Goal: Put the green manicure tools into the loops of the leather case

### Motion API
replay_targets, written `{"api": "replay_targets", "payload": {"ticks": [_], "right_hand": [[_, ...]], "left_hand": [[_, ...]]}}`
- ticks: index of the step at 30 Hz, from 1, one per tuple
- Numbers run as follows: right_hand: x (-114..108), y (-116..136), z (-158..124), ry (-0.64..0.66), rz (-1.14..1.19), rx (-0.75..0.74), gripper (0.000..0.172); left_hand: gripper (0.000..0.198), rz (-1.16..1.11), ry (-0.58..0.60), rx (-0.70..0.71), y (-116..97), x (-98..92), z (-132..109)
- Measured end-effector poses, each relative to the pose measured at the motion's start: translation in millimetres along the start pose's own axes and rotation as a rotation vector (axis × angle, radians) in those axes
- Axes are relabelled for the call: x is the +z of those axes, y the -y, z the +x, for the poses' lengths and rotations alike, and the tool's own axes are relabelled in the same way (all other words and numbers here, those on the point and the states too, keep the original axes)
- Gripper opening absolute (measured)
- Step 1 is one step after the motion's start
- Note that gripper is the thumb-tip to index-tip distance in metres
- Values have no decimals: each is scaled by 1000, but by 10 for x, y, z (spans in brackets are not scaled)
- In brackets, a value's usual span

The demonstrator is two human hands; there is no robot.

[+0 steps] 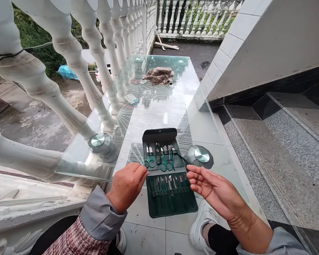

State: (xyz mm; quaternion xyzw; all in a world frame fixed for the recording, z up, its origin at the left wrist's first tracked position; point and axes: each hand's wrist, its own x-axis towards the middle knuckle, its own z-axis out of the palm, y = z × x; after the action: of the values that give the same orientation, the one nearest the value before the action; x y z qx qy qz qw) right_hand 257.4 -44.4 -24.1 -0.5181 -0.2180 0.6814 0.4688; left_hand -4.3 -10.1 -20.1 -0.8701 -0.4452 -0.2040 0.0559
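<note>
A dark green manicure case (172,209) lies unfolded at the near edge of the glass table. Its upper panel holds green-handled scissors (166,165), smaller scissors (149,163) and several nail clippers (157,152). Slim metal tools (170,186) stand in a row of loops on the lower panel. At the case's left edge, my left hand (129,184) is closed, its fingertips pinching the side near the fold. My right hand (212,187) pinches the end of a dark handle of the cuticle nippers (180,157), whose head is still at the upper panel.
The glass tabletop (202,124) rests on round metal-capped supports (202,156). Farther back lie a crumpled brown cloth (159,75) and a small card box (131,98). White balusters (87,53) line the left; stone steps (276,141) rise on the right.
</note>
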Motion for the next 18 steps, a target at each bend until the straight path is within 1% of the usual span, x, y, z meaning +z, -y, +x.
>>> {"api": "replay_targets", "payload": {"ticks": [5, 10, 14, 18], "right_hand": [[-4, -17, -30, 13, -81, -37, 29], [2, 17, -57, -57, -41, -84, 19], [23, 73, -41, -94, -8, -153, 24], [128, 117, -17, -106, 44, -204, 30]], "left_hand": [[32, 7, 0, 7, -8, 4, 19], [32, 19, 0, 14, -9, 6, 17], [31, 20, -12, 21, -23, -13, 14], [30, 14, -53, 14, -51, -73, 45]]}}
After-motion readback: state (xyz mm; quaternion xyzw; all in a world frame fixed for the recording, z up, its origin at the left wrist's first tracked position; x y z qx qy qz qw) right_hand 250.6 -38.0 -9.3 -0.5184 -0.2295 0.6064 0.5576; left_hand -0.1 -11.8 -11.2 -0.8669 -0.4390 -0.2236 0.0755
